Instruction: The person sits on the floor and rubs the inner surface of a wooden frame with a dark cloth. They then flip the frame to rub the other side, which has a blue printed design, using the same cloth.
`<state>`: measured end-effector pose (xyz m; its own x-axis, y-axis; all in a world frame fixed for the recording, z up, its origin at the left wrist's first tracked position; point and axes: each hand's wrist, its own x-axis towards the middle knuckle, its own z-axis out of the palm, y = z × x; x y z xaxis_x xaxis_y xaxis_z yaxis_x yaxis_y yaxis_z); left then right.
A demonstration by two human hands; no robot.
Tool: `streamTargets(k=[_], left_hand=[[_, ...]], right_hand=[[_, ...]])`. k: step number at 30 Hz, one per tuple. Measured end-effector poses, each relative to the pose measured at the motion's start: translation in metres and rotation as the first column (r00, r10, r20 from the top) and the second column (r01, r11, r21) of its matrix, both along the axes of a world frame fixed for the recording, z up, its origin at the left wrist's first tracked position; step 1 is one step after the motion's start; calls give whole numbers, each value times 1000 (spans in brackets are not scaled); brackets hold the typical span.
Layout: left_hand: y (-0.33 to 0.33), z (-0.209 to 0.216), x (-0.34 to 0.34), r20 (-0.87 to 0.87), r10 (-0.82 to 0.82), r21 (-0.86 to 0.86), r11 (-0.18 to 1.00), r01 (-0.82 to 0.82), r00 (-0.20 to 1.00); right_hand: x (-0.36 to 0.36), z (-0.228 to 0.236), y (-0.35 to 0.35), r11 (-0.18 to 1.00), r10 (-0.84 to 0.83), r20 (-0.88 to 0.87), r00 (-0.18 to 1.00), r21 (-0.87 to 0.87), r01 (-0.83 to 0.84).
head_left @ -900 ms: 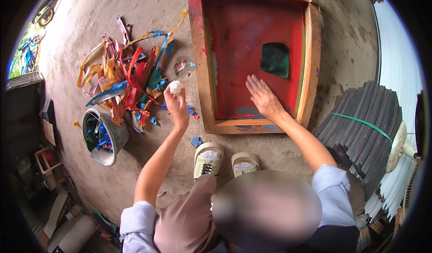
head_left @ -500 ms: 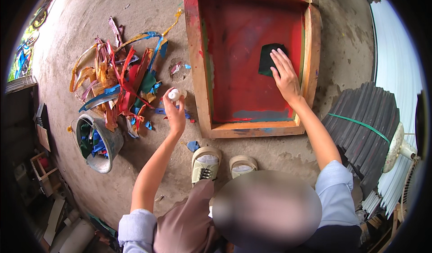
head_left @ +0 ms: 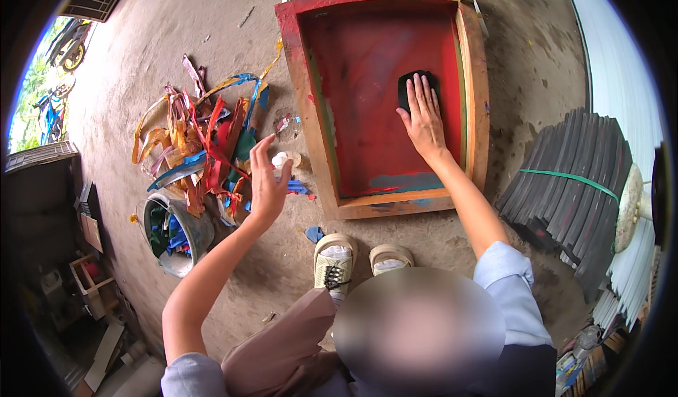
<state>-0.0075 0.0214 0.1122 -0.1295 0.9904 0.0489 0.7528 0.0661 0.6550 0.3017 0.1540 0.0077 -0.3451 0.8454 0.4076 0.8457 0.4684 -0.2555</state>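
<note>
My left hand (head_left: 267,191) hovers over the floor with fingers apart and nothing in its grasp. Just beyond its thumb lies a small white roll-like object (head_left: 284,159), whose exact kind I cannot make out. My right hand (head_left: 425,118) is laid flat, fingers stretched, on a dark piece of sheet (head_left: 404,95). That dark piece rests on the red-stained surface (head_left: 367,128) inside a wooden frame (head_left: 474,107), right of its middle. Most of the dark piece is hidden under my hand.
Left of my left hand is a heap of coloured paint strips (head_left: 205,143). A bucket (head_left: 201,238) of blue and green scraps stands nearer. Black strips (head_left: 565,185) tied with green band and a fan (head_left: 633,210) are at right. Motorbikes (head_left: 67,47) show far left.
My left hand has let go of the white object and drawn back with its fingers spread. My right hand has shifted slightly left over the dark sheet. The whole view has tilted a little.
</note>
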Motion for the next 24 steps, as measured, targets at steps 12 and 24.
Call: streamTargets(k=[12,24], left_hand=[[25,-79,82,-352,189,355,933,-56,917],[26,-81,85,-245,163,367,928,-64,956]], right_hand=[[19,3,-31,681,727,26,686,-151,-717],[22,2,-27,720,676,4,737,-217,-660]])
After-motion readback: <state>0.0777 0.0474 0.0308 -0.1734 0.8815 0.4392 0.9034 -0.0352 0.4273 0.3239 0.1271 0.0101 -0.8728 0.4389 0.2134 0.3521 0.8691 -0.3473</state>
